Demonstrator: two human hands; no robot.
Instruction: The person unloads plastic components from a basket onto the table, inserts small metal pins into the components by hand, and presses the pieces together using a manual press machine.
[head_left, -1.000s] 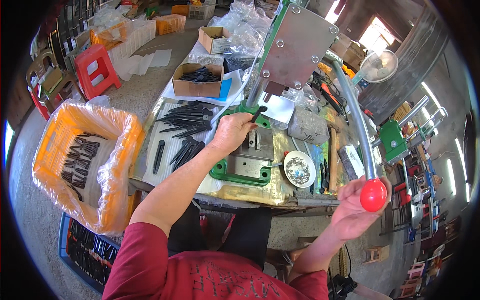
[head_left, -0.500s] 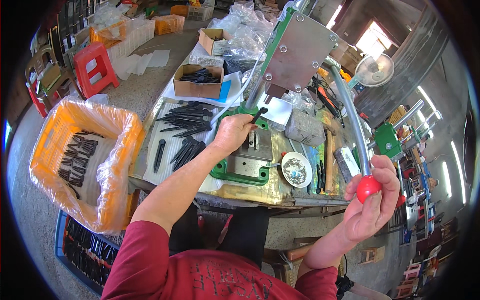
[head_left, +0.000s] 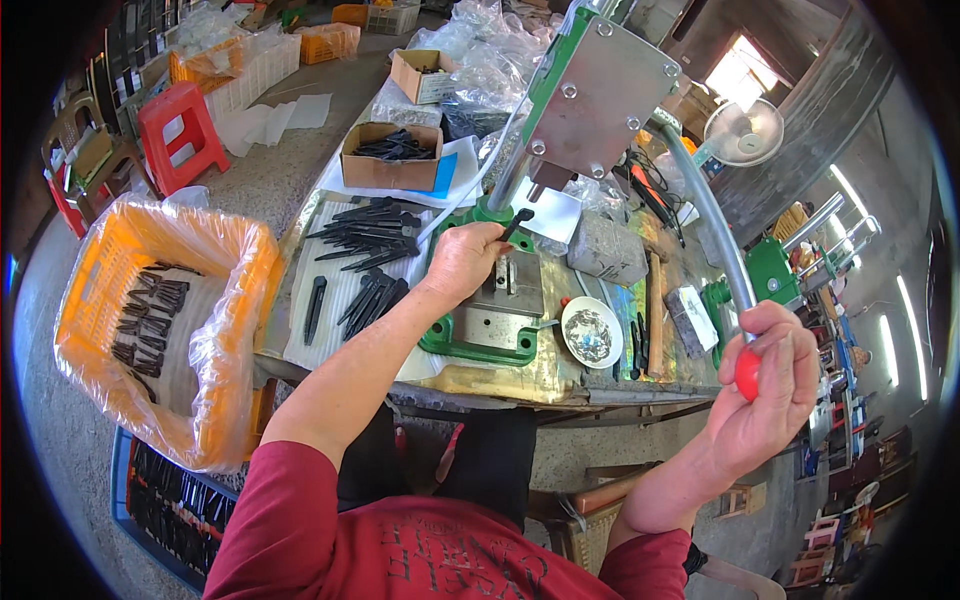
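Right hand (head_left: 768, 400): your fingers are now wrapping further round the red knob (head_left: 747, 374), firming your lever hold. Left hand (head_left: 463, 263): still pinching a black piece (head_left: 518, 222) below the press head (head_left: 600, 100).

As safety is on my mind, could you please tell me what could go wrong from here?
The left hand holds a black part close to the ram; if the right hand, on the red knob of the lever, brought the ram down, fingers might be pinched. The part could also slip. The white dish beside the press base might get knocked, spilling its contents.
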